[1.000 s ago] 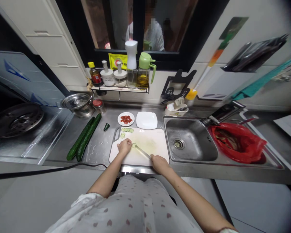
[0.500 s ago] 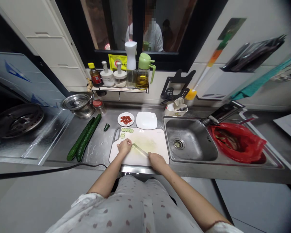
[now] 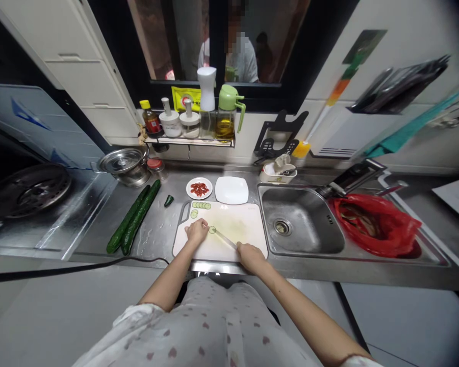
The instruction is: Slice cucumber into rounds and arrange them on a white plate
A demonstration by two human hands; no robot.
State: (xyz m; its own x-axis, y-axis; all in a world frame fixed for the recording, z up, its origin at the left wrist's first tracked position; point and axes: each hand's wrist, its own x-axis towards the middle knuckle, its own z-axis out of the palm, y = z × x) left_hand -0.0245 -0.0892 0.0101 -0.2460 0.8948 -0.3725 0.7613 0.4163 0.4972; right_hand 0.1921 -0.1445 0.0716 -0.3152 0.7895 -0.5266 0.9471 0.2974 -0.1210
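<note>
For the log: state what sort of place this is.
A home kitchen, most likely: a steel sink set in the counter, a cutting board with cucumber slices, and a shelf of oil and seasoning bottles under the window.

Your left hand and right hand are bare, forearms uncovered; your pale top has small dark reddish heart-like spots; its short sleeves end in light cuffs near the elbows.

Narrow kitchen under indoor light.
A stainless steel bench with an inset steel sink runs below a dark-framed window, white drawer cabinets at left, pale wall at right.
</note>
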